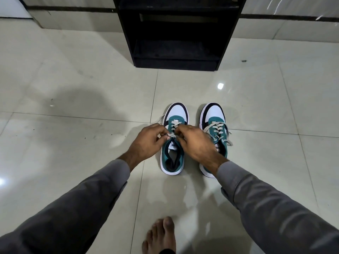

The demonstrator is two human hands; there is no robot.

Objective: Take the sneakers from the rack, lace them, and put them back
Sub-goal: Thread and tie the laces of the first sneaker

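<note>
Here, two sneakers sit side by side on the tiled floor (73,88), near a black rack (176,33) | left hand (146,142) and right hand (196,143): each grip pinched on the left sneaker (173,156) lace (171,135) | right sneaker (216,125): laced, untouched.

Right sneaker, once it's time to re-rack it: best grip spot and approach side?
Probably the heel collar of the right sneaker, approached from the near side, from above. Its heel faces the person and its toe faces the rack, and the open collar gives fingers an edge to hook. Loose lace ends trail off its right side; avoid those.
</note>
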